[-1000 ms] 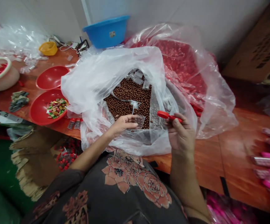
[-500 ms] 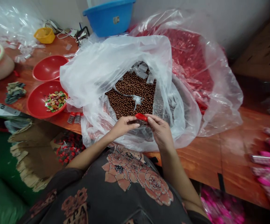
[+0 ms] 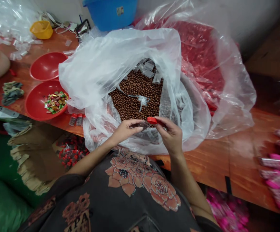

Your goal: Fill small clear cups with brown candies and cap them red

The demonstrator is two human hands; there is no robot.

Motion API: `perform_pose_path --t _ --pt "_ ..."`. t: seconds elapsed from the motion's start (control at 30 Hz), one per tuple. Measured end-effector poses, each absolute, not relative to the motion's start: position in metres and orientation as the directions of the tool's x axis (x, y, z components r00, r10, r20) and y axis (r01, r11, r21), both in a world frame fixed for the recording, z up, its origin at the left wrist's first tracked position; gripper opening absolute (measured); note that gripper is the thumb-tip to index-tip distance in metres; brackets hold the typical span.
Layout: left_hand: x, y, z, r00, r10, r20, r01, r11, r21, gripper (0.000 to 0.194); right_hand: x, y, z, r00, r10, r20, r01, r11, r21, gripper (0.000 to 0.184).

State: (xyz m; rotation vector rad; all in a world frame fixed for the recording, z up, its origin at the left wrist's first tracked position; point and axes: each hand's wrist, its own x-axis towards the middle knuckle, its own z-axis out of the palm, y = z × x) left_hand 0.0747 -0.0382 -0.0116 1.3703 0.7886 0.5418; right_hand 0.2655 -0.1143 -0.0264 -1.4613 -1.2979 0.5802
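Note:
Between the thumb and fingers of my left hand (image 3: 126,131) is a small clear plastic container (image 3: 144,124), dark with what look like brown balls inside. My right hand (image 3: 170,133) pinches a red plastic cap (image 3: 151,120) just beside the container's right end. Whether cap and container touch, I cannot tell. Both hands are over the near side of a large, open translucent plastic bag (image 3: 93,64) holding many small round brown balls (image 3: 135,93). Several empty clear containers (image 3: 148,69) lie on the balls at the back, and a white plastic scrap (image 3: 143,100) rests in the middle.
Left on the orange table (image 3: 207,158) are two red bowls (image 3: 31,103), one with wrapped sweets (image 3: 55,102), and filled red-capped containers (image 3: 76,120). A cardboard box (image 3: 31,154) is below. Behind stand a blue tub (image 3: 111,16) and a bag of red pieces (image 3: 197,51). Pink-topped items (image 3: 278,180) lie right.
The red cap has turned in my right fingers and sits slightly further right. The filled container in my left hand now shows more clearly. The whole view has shifted a little.

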Motion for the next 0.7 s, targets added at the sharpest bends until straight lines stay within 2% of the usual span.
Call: perform_pose_path --t 0.13,0.27,0.37,0.43,0.53,0.7 --pt "0.072 -0.038 -0.014 0.641 0.748 -0.171 0.102 0.138 0.985 0.038 0.272 -0.119 -0.028 0.075 0.886 0.457 0.652 0.304 -0.695 0.034" --pt "0.071 -0.038 -0.016 0.654 0.744 -0.138 0.106 0.091 0.990 0.040 0.271 -0.121 -0.028 -0.114 0.852 0.511 0.730 0.420 -0.539 0.044" --pt "0.071 -0.038 -0.015 0.663 0.738 -0.126 0.124 0.058 0.991 0.037 0.266 -0.121 -0.030 -0.159 0.837 0.523 0.714 0.463 -0.524 0.065" --pt "0.071 -0.039 -0.012 0.663 0.739 -0.118 0.135 0.036 0.990 0.036 0.263 -0.121 -0.030 -0.154 0.840 0.520 0.700 0.464 -0.543 0.073" --pt "0.071 -0.041 -0.009 0.656 0.748 -0.104 0.146 0.010 0.989 0.036 0.259 -0.118 -0.031 -0.130 0.848 0.513 0.706 0.443 -0.553 0.075" --pt "0.070 -0.041 -0.007 0.638 0.767 -0.075 0.167 -0.042 0.985 0.033 0.254 -0.114 -0.030 -0.177 0.816 0.549 0.771 0.462 -0.438 0.072"
